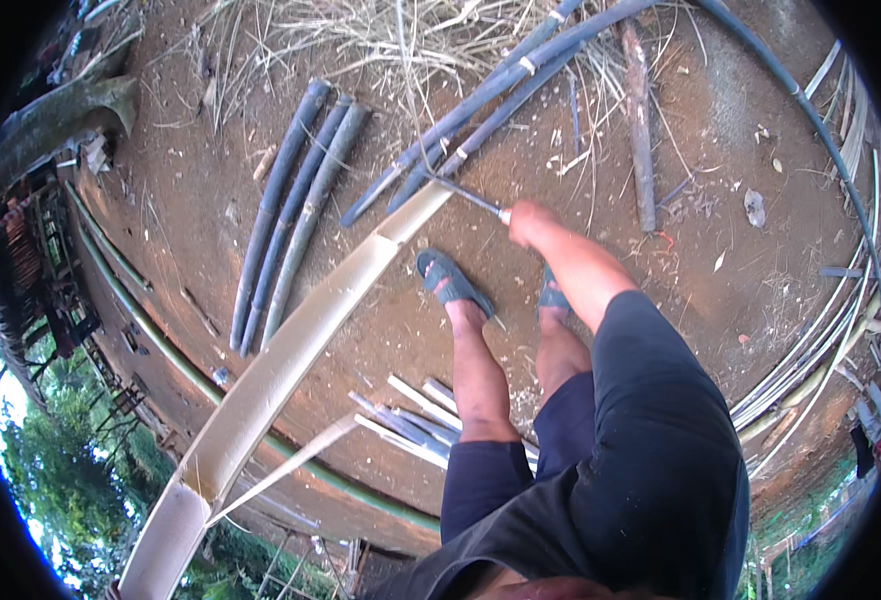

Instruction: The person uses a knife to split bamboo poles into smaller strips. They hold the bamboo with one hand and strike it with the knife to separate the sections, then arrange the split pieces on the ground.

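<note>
1. At the near edge of the view, a dark shirt sleeve and dark shorts are seen, with two bare legs below them standing on the dirt ground [721, 240].
2. A long split bamboo half [291, 370], pale on its hollow inner face, is seen running from the lower left up to the middle of the view, where its far end lies just left of the feet.
3. A thin pale strip [286, 465] is seen peeling off the near part of the bamboo half.
4. A small pile of short split slats [411, 415] lies on the ground beside the left leg.
5. Grey sandals are worn; the left sandal [451, 280] is planted near the bamboo's far end.
6. The right hand [528, 222] is closed around the handle of a long knife [471, 198], whose blade is laid against the far end of the bamboo half.
7. The left hand is not seen, so its state cannot be told.
8. Farther off, three dark bamboo poles [296, 210] lie side by side, and more poles [491, 110] are crossed beyond the knife.
9. Dry straw [381, 35] is scattered at the far edge.
</note>
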Action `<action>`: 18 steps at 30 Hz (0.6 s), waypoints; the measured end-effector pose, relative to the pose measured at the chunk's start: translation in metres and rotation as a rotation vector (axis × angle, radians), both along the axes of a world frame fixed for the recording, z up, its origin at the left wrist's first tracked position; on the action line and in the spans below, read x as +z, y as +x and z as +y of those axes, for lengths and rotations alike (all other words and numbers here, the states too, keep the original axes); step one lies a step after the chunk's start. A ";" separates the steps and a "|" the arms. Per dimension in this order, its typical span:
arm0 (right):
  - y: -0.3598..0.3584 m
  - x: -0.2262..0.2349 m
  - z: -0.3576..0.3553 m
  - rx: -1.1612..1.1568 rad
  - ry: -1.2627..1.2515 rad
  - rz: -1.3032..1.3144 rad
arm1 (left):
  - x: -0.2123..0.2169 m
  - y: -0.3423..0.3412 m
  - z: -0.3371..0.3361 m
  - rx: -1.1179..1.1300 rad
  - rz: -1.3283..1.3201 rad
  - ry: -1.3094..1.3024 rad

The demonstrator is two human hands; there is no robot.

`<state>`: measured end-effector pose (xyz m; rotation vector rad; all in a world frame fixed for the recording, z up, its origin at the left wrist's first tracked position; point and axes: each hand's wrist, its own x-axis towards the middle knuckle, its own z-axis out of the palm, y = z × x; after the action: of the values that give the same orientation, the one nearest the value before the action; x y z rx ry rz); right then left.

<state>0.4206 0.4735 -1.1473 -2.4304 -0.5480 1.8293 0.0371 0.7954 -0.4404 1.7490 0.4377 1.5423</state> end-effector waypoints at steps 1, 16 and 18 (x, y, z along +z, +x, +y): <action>-0.002 0.004 0.001 0.054 0.034 -0.005 | -0.004 0.001 0.001 0.002 -0.014 0.000; 0.037 0.004 -0.002 0.197 0.035 -0.114 | -0.018 -0.009 -0.001 0.054 -0.040 -0.021; 0.049 0.019 -0.016 0.220 0.047 -0.100 | -0.021 -0.014 -0.001 0.063 -0.056 -0.031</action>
<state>0.4696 0.4579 -1.1284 -2.5294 -0.8884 1.7505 0.0227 0.7944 -0.4613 1.6784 0.4905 1.6160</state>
